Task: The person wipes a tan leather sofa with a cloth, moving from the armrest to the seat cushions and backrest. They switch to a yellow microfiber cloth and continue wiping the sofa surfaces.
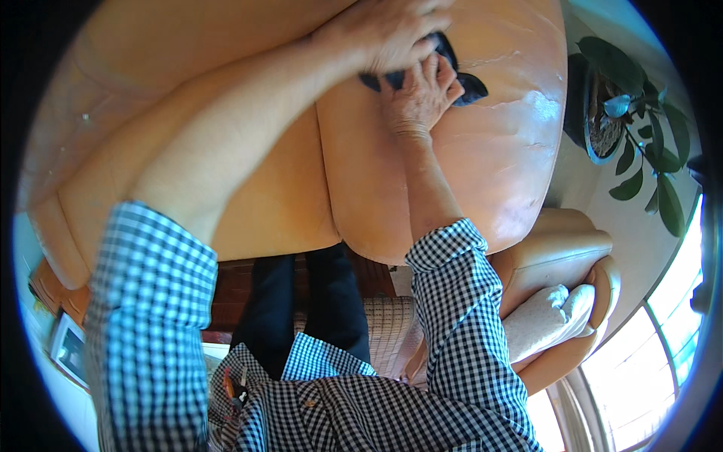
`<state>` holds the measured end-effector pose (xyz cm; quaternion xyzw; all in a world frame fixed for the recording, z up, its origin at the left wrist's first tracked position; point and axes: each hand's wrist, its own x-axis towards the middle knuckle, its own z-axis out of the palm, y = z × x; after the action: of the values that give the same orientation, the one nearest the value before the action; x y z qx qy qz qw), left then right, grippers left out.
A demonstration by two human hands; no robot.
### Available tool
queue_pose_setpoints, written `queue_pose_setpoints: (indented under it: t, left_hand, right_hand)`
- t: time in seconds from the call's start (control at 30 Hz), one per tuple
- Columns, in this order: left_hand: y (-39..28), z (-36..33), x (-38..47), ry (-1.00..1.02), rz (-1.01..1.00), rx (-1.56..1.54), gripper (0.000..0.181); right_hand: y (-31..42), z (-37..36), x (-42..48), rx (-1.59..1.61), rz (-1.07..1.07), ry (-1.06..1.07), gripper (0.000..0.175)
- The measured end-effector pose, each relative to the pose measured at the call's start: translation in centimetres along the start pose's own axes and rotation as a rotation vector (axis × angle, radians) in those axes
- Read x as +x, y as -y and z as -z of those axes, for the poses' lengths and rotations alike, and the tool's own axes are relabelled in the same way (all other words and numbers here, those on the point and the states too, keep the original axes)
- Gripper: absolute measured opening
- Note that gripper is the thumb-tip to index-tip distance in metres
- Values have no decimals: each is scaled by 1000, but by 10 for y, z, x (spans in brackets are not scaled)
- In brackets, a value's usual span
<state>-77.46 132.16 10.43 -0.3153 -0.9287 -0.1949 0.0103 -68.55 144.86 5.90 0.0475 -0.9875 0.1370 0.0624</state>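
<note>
A dark cloth (472,90) lies bunched on the tan leather sofa (474,164). My right hand (421,96) presses down on it with bent fingers, and its folds stick out on both sides of the hand. Just beyond, my left hand (390,39) reaches across from the left, slightly blurred and close above the cloth. Its thumb side is near the cloth's upper part, and its fingertips come near the top edge of the picture. Whether the left hand grips the cloth cannot be made out. Creases and shiny spots mark the leather around the hands.
To the right of the sofa stands a potted plant (604,130) with broad leaves. A tan leather armchair (556,243) with a pale fabric item (542,322) on it is at lower right, near a bright window (632,356). A framed picture (69,344) shows at far left.
</note>
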Motion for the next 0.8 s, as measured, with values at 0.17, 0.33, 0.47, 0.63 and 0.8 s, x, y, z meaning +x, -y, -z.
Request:
queue_pose_setpoints:
  t: [0.17,0.33,0.47,0.63,0.8]
  left_hand:
    - [-30,-86,-77,-425,257,-559,45]
    - [-29,-115,-78,-451,370,-355,51]
    - [-32,-113,-94,-526,533,-257,46]
    - [-32,-96,-122,-595,660,-348,43]
    - [-47,-86,-169,-621,692,-561,46]
  right_hand:
    - [-19,-20,-8,-71,144,-170,48]
    - [-21,-32,-5,-89,192,-158,42]
    - [-5,-33,-7,-70,195,-163,52]
    - [25,-36,-7,-64,268,-89,41]
    - [41,-19,-15,-12,451,82,44]
